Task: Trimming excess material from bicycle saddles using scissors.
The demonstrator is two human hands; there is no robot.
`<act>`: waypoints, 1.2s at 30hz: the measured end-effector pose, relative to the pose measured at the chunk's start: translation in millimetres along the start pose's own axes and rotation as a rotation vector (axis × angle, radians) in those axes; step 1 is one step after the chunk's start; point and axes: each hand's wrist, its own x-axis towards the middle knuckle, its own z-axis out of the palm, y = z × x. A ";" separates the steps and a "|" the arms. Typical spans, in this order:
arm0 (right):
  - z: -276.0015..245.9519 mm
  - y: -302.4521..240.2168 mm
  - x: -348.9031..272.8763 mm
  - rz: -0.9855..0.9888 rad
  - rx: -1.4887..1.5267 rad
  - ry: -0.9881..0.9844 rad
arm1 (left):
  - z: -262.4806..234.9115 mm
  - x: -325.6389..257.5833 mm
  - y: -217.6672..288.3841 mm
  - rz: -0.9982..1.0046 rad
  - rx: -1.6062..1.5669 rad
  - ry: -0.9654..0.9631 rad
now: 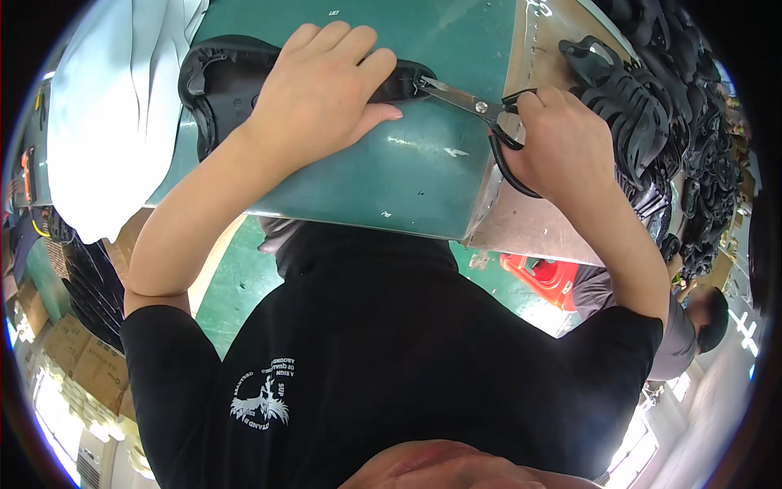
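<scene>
A black bicycle saddle [232, 77] lies underside up on the green tabletop [366, 187], its wide end to the left and its narrow nose to the right. My left hand [322, 94] grips it across the middle, fingers over the far side and thumb on the near side, hiding that part. In my right hand [566, 143] are scissors [466, 100] with black handles. Their blades point left, and the tips meet the saddle's nose, where a few light, thread-like bits show.
White sheets [110, 122] hang over the table's left side. Black moulded saddle parts [627, 106] are piled at the right, beyond a brown board [538, 228]. A red plastic object [550, 281] is below the table edge. Another person [692, 326] is at the far right.
</scene>
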 end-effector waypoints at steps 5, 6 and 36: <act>7.0 5.5 10.5 -0.045 -0.006 -0.025 | 3.4 -0.5 -9.2 0.015 -0.076 0.023; 8.3 6.2 12.0 -0.061 0.001 -0.024 | 4.3 -0.5 -11.5 0.013 -0.078 0.024; 34.0 25.7 19.3 -0.135 0.105 0.029 | 4.7 8.6 -28.3 0.042 -0.251 0.015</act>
